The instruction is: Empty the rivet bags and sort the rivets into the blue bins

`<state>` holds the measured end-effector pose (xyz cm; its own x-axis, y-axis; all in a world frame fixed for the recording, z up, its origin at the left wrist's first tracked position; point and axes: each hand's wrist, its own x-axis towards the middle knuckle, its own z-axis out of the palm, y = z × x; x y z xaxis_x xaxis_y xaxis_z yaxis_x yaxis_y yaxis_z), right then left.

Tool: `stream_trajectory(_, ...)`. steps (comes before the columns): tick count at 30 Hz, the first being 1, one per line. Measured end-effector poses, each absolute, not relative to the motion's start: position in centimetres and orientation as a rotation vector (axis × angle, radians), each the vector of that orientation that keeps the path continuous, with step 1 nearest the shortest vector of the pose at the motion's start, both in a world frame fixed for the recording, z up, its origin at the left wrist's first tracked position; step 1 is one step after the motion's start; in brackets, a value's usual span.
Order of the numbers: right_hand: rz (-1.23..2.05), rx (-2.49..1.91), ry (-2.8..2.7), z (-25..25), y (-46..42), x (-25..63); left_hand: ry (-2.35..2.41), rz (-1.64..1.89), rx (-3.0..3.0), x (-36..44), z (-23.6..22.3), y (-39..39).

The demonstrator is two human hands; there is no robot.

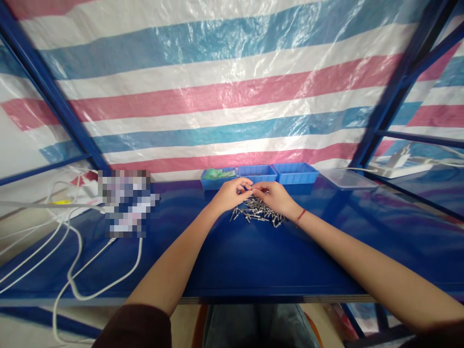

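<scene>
Above a heap of small silver metal pieces [255,211], shaped like thin bolts or rivets, my two hands meet at the fingertips. My right hand [274,196], with a thin red band at the wrist, is closed in a pinch on one slim metal piece [251,187]. From the other side, my left hand [232,194] curls its fingers toward the same spot. Whether it also grips that piece or another is too small to tell. The right hand and fingers cover part of the heap.
Behind the hands stand a blue bin with green packets [218,180], a blue bin with some metal pieces [257,173] and another blue bin [295,174]. A clear lid [347,179] lies right. White cables [78,270] and a blurred-out object [126,203] are left.
</scene>
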<state>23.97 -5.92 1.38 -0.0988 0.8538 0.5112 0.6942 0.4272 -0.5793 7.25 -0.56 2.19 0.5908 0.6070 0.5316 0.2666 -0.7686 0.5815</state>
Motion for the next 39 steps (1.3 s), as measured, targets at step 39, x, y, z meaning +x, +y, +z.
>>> stream_trajectory(39,-0.510,-1.593,-1.786,2.8,-1.2,26.5,0.901,0.859,2.723,6.0,1.1,1.1)
